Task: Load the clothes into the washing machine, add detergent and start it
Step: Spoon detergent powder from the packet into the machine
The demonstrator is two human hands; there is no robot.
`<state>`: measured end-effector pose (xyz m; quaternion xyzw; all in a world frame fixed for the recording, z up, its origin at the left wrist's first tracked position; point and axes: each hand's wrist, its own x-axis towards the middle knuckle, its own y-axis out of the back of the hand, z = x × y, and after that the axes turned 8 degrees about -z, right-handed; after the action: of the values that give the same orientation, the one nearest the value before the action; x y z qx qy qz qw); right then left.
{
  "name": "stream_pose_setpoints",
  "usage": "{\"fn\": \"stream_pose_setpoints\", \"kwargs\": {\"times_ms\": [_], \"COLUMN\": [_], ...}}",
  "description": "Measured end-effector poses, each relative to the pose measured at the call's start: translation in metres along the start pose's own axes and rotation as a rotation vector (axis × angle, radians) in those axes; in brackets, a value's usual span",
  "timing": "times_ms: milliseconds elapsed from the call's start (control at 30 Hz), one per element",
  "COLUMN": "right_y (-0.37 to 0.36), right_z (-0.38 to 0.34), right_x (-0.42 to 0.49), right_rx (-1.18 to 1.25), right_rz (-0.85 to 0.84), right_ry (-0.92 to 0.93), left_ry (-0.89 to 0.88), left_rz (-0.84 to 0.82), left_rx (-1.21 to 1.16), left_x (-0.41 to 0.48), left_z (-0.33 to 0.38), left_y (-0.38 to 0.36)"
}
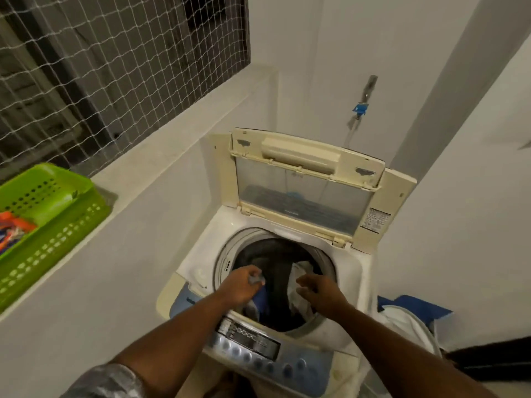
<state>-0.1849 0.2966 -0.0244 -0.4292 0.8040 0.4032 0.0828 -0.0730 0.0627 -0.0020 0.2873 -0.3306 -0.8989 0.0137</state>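
Top-loading washing machine [201,262] stands in a corner, lid [304,185] raised and leaning back toward the wall. Drum opening exposed; clothes [275,271] lie inside, dark fabric in the middle, a white piece to the right, blue cloth at the near left edge. Left hand [240,285] is over the left rim of the drum, fingers closed on a small grey piece of cloth [256,279]. Right hand [321,291] is over the right side of the drum, fingers loosely spread, just above the white piece; contact cannot be told. Control panel [258,349] with round buttons runs along the near edge. Green basket [54,225] sits on the ledge [161,156] to the left, well apart from the machine. A white bag [408,320] lies just right of the machine.
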Motion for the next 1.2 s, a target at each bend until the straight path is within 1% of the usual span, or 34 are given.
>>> {"fn": "stream_pose_setpoints", "kwargs": {"times_ms": [200, 233, 333, 400, 467, 567, 633, 733, 833, 933, 1100, 1200], "right_y": [-0.032, -0.035, -0.043, -0.043, -0.040, -0.036, -0.033, -0.026, -0.024, -0.021, -0.017, -0.021], "right_z": [-0.037, -0.042, -0.054, -0.062, -0.068, -0.070, -0.067, -0.064, -0.061, -0.057, -0.052, -0.054], "right_x": [0.049, 0.055, 0.068, 0.076, 0.087, 0.113, 0.131, 0.151, 0.163, 0.172, 0.185, 0.191], "right_rx": [0.137, 0.223, 0.609, 0.862, 1.052, 1.246, 1.349, 1.476, 1.547, 1.562, 1.610, 1.621], "right_rz": [0.123, 0.158, 0.289, 0.332, 0.358, 0.435, 0.480, 0.495, 0.440, 0.402, 0.441, 0.445], "right_ry": [-0.171, -0.194, -0.273, -0.335, -0.373, -0.390, -0.403, -0.429, -0.400, -0.390, -0.432, -0.408], "left_ry": [-0.044, -0.052, -0.040, -0.006, 0.051, 0.197, 0.273, 0.294, 0.287, 0.296, 0.373, 0.403], "left_rz": [-0.138, -0.149, -0.165, -0.185, -0.193, -0.245, -0.272, -0.240, -0.216, -0.191, -0.174, -0.160], "left_rx": [0.010, -0.001, -0.070, -0.178, -0.343, -0.704, -0.885, -1.056, -1.199, -1.280, -1.398, -1.424], "left_x": [0.055, 0.062, 0.081, 0.094, 0.108, 0.125, 0.137, 0.155, 0.172, 0.185, 0.197, 0.202], "left_z": [-0.027, -0.030, -0.032, -0.029, -0.021, -0.002, 0.009, 0.018, 0.024, 0.026, 0.025, 0.027], "left_y": [0.022, 0.024, 0.025, 0.023, 0.019, 0.016, 0.018, 0.017, 0.015, 0.012, 0.002, -0.004]}}
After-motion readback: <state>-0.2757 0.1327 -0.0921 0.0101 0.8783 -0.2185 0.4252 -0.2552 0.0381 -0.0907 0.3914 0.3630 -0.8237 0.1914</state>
